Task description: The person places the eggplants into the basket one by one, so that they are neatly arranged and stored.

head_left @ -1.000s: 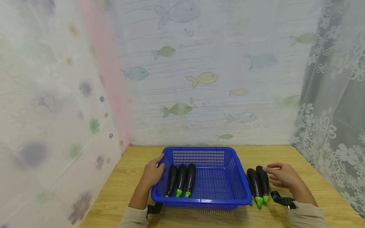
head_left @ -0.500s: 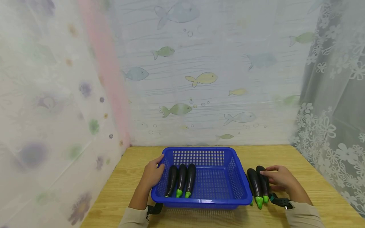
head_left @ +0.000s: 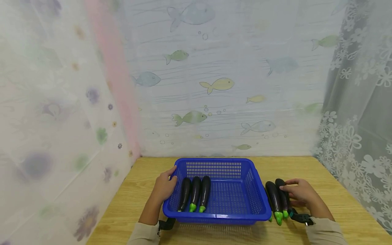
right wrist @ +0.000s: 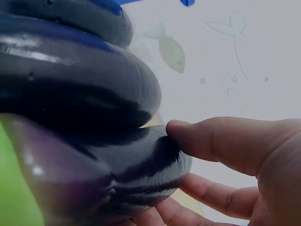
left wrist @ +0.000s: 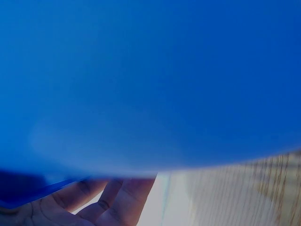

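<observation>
A blue plastic basket (head_left: pixel 216 216) with slotted walls stands in the middle of the table. My left hand (head_left: pixel 164 185) grips its left rim, thumb over the edge. In the left wrist view the basket (left wrist: pixel 150 84) is a blurred blue mass, with fingers (left wrist: pixel 120 202) showing beneath. Three dark eggplants (head_left: pixel 195 191) with green stems lie side by side in the basket's left half. To its right, my right hand (head_left: pixel 301 191) holds the outermost eggplant (head_left: pixel 283 199) near its rounded end. The right wrist view shows the thumb on top of this eggplant (right wrist: pixel 117 174) and fingers curled beneath.
Another eggplant (head_left: pixel 273 197) lies against the held one, and a further one is partly hidden by the basket's right wall. The wooden table (head_left: pixel 141 173) ends at a fish-printed curtain (head_left: pixel 220 112) behind and a flowered sheet (head_left: pixel 61 136) on the left.
My right hand has moved slightly left and down, from hovering with spread fingers beside the outermost eggplant to holding it. The left hand and basket have stayed put.
</observation>
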`<state>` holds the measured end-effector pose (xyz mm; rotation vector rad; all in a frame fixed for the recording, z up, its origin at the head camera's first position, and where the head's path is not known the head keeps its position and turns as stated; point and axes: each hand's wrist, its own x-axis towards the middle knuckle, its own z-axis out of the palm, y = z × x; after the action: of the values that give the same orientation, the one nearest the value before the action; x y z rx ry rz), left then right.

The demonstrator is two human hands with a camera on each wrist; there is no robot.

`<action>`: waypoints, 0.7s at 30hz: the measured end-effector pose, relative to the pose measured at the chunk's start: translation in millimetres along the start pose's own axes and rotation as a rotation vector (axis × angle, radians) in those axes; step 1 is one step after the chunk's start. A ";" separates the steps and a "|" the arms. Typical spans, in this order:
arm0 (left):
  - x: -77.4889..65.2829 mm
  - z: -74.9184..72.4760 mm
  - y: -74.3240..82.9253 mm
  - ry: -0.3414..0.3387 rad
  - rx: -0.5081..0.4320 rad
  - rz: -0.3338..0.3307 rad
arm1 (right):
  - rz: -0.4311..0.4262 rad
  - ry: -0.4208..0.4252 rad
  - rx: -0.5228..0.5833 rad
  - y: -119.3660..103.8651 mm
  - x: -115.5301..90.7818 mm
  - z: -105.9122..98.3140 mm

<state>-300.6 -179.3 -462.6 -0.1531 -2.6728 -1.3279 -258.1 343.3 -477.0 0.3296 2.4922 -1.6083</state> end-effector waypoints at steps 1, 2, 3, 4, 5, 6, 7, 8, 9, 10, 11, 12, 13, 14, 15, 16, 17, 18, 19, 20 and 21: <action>-0.1 -0.2 0.3 0.002 -0.001 -0.001 | 0.000 0.001 -0.001 0.4 0.3 -0.2; -0.1 -0.2 0.6 0.004 -0.002 -0.001 | 0.000 0.001 0.001 0.6 0.5 -0.4; -0.2 -0.1 0.5 0.005 -0.002 -0.004 | 0.000 0.002 0.002 0.9 0.6 -0.6; -0.4 0.1 0.3 0.007 0.002 -0.003 | 0.001 0.003 0.004 1.2 0.5 -0.9; -0.7 0.4 0.0 0.007 0.002 -0.004 | 0.004 0.004 0.006 1.4 0.3 -1.5; -1.0 0.9 -0.4 0.005 0.002 -0.005 | 0.007 0.004 0.008 1.4 -0.1 -2.1; -1.5 1.4 -0.5 0.003 0.001 -0.007 | 0.009 0.004 0.009 1.6 -0.8 -2.9; -1.8 1.6 -0.6 0.000 0.003 -0.008 | 0.011 0.004 0.012 1.5 -1.6 -3.7; -2.1 2.1 -0.8 -0.002 0.003 -0.010 | 0.011 0.006 0.010 1.5 -2.5 -4.6; -2.5 2.3 -0.6 -0.004 0.000 -0.011 | 0.007 0.012 -0.002 1.1 -3.4 -5.7; -2.7 2.2 -0.3 -0.007 -0.006 -0.013 | 0.001 0.017 -0.011 0.4 -4.2 -6.6; -2.7 1.6 0.3 -0.006 -0.008 -0.010 | -0.007 0.023 -0.022 -0.6 -4.9 -7.6; -2.8 1.0 1.0 -0.006 -0.011 -0.008 | -0.013 0.028 -0.032 -1.8 -5.6 -8.7; -2.7 0.6 1.4 -0.003 -0.012 -0.007 | -0.017 0.034 -0.039 -3.0 -6.0 -9.6; -2.3 0.5 1.6 0.000 -0.013 -0.008 | -0.024 0.035 -0.048 -4.0 -6.4 -10.6; -2.1 0.0 1.9 0.003 -0.011 -0.007 | -0.025 0.037 -0.050 -5.6 -6.9 -11.4; -2.0 -0.5 2.2 0.006 -0.008 -0.004 | -0.024 0.034 -0.042 -7.1 -7.3 -12.2; -1.7 -0.7 2.3 0.009 -0.006 -0.001 | -0.024 0.032 -0.037 -8.8 -8.1 -12.9; -1.6 -0.6 2.1 0.010 -0.004 -0.003 | -0.026 0.030 -0.032 -10.0 -8.9 -13.5; -1.4 -0.5 1.9 0.012 -0.001 -0.002 | -0.029 0.030 -0.028 -11.3 -10.0 -13.9; -1.1 -0.5 1.6 0.012 0.003 0.000 | -0.036 0.030 -0.027 -12.9 -11.2 -14.5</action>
<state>-299.3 -178.8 -461.3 -0.1445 -2.6644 -1.3212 -251.0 350.2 -457.0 0.3089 2.5537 -1.5935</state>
